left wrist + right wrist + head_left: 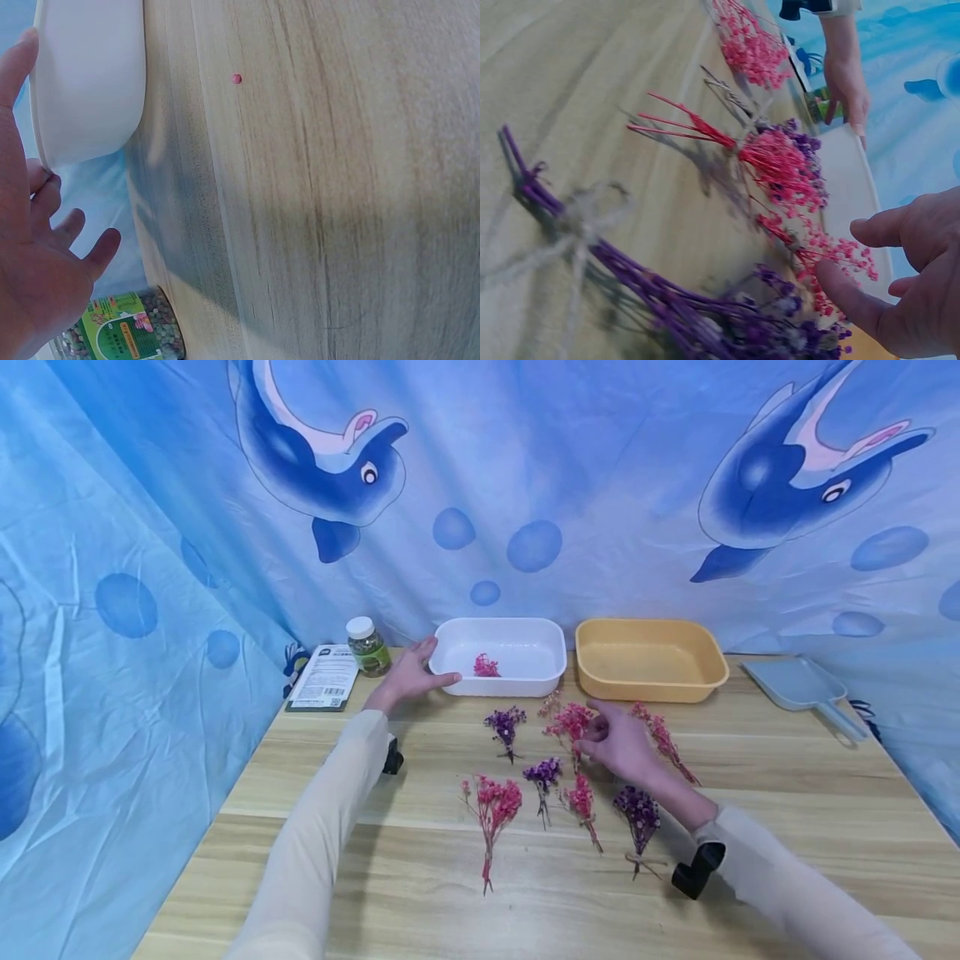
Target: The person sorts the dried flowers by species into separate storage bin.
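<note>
My left hand (411,677) is at the left end of the white basin (517,687), thumb and a finger touching its rim. In the left wrist view, the other fingers of that hand (49,247) are spread. A pink dried flower sprig (486,666) lies inside the basin. My right hand (618,742) reaches over a pink flower bunch (572,720), with thumb and finger apart. In the right wrist view, its fingertips (836,279) are right at the pink blossoms (821,262). Around it lie purple bunches (637,814) and more pink bunches (663,739), some tied with twine.
A yellow basin (648,692) stands right of the white one, with a grey dustpan (798,683) beyond. A lidded jar (369,647) and a printed packet (324,678) are at the left. One pink bunch (495,806) lies nearer the front. A patterned curtain (480,485) hangs behind the table.
</note>
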Motion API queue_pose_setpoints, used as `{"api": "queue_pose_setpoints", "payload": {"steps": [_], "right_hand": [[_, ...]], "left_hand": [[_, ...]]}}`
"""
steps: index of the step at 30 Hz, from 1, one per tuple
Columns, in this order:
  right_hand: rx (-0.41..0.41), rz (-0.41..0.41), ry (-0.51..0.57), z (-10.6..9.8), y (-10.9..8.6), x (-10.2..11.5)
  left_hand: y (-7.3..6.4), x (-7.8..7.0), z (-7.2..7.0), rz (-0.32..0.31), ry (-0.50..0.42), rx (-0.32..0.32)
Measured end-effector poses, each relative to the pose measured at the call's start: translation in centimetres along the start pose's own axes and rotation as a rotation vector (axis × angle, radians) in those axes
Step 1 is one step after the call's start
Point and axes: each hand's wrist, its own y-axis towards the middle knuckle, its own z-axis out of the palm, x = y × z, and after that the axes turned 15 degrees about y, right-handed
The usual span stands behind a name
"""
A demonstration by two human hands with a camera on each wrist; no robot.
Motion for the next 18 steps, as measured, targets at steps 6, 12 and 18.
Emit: {"api": "queue_pose_setpoints", "payload": {"steps": [6,12,18], "right_hand": [[-0.018,-0.027,-0.059,0.7,0.0,-0.4],[-0.024,-0.009,-0.102,1.2,0.2,-0.6],[-0.015,0.049,-0.147,1.8,0.3,-0.8]], "left_hand": [[0.1,0.1,0.1,0.004,-0.006,-0.006],[0.0,0.1,0.2,0.005,-0.016,-0.006],[0.0,0.1,0.2,0.006,-0.011,-0.013]]}}
